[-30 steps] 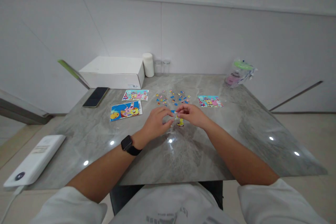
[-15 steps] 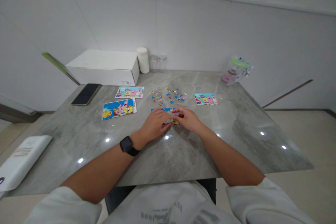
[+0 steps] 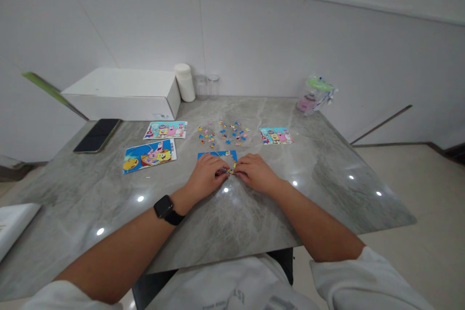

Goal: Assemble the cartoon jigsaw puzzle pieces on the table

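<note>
A small jigsaw puzzle, blue along its far edge, lies on the table between my hands. My left hand, wearing a black watch at the wrist, covers its left part, fingers bent and closed on the near edge. From the other side my right hand pinches at the near right corner, fingertips almost meeting the left ones. Whether a single loose piece is between the fingertips is too small to tell. Just beyond the puzzle are several loose jigsaw pieces, scattered on the tabletop.
Cartoon picture cards lie left, farther back and right. A phone, white box, white bottle, two clear jars and a bagged green-lidded cup stand around the grey table.
My right hand has moved from the puzzle's upper middle to its near right corner, uncovering more of the blue far edge. The whole view has shifted slightly.
</note>
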Demonstrator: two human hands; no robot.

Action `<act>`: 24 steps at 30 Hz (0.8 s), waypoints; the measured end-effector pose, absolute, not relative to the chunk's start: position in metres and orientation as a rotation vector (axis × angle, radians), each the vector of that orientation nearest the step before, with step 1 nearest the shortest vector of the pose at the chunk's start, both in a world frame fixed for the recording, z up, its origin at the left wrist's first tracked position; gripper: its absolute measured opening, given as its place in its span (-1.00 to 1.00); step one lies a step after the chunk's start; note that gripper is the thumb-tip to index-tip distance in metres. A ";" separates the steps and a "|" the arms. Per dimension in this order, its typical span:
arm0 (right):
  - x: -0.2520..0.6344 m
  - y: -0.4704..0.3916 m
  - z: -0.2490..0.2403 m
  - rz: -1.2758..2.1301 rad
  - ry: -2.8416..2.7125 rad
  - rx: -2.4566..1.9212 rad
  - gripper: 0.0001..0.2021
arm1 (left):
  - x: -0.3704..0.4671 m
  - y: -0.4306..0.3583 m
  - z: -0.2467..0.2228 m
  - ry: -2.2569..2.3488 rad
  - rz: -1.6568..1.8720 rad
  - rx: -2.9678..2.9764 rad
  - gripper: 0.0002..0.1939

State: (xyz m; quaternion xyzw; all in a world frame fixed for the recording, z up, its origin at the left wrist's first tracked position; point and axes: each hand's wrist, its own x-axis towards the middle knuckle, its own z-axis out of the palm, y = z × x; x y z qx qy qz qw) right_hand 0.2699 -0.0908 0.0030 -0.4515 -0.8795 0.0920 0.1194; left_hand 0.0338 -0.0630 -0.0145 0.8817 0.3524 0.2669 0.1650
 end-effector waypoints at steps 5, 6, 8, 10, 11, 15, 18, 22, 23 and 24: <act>0.272 -0.090 0.001 0.294 -2.568 -1.322 -0.85 | 0.034 -0.059 -0.021 1.003 0.752 2.529 -0.93; 0.272 -0.090 0.001 0.298 -2.564 -1.322 -0.84 | 0.034 -0.059 -0.021 1.007 0.752 2.532 -0.93; 0.272 -0.092 0.001 0.305 -2.553 -1.325 -0.84 | 0.034 -0.058 -0.023 1.017 0.744 2.534 -0.93; 0.272 -0.093 0.001 0.318 -2.542 -1.327 -0.83 | 0.034 -0.057 -0.024 1.023 0.726 2.533 -0.92; 0.272 -0.093 0.002 0.329 -2.540 -1.327 -0.83 | 0.034 -0.057 -0.024 1.024 0.713 2.531 -0.92; 0.272 -0.094 0.001 0.366 -2.533 -1.335 -0.82 | 0.033 -0.056 -0.024 1.001 0.678 2.533 -0.91; 0.272 -0.094 0.001 0.374 -2.525 -1.331 -0.81 | 0.031 -0.057 -0.022 0.975 0.670 2.564 -0.92; 0.273 -0.095 0.001 0.369 -2.517 -1.321 -0.81 | 0.025 -0.062 -0.018 0.922 0.643 2.643 -0.92; 0.273 -0.095 0.001 0.369 -2.514 -1.319 -0.81 | 0.024 -0.064 -0.018 0.901 0.633 2.662 -0.90; 0.273 -0.096 0.001 0.369 -2.512 -1.317 -0.81 | 0.023 -0.065 -0.017 0.881 0.622 2.678 -0.88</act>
